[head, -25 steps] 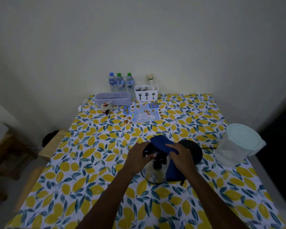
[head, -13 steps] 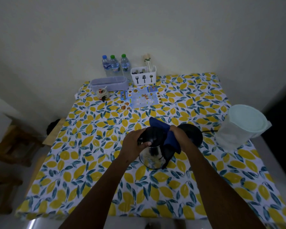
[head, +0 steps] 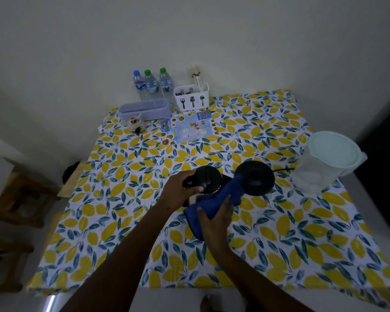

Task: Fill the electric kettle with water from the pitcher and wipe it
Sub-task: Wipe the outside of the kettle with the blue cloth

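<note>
The kettle (head: 206, 182) stands near the middle of the table (head: 324, 233), on a cloth printed with yellow lemons and teal leaves, and only its black lid and a sliver of shiny metal body show from above. The left hand (head: 180, 192) is wrapped around the kettle's black handle on its left side, fingers curled closed over it with the thumb across the top. The right hand (head: 216, 219) grips a blue cloth (head: 214, 203), thumb on one side and fingers folded over the other, pressing it against the kettle's near right side; the cloth bunches under the palm and one end trails up toward the base (head: 256, 177). That black round base sits just right of the kettle, touched by the cloth, with a dark cord running off its right edge toward the pitcher (head: 324, 163). The pitcher, translucent with a pale green lid, stands apart at the table's right edge. Along the far edge, by the wall, three small bottles (head: 152, 85) stand in a row beside a white cutlery holder (head: 191, 99) with chopsticks poking up. A lilac oblong tray (head: 144, 109) lies in front of the bottles, a small jar (head: 134, 123) just before it, and a blue printed leaflet (head: 189, 130) lies flat to the right of that.
</note>
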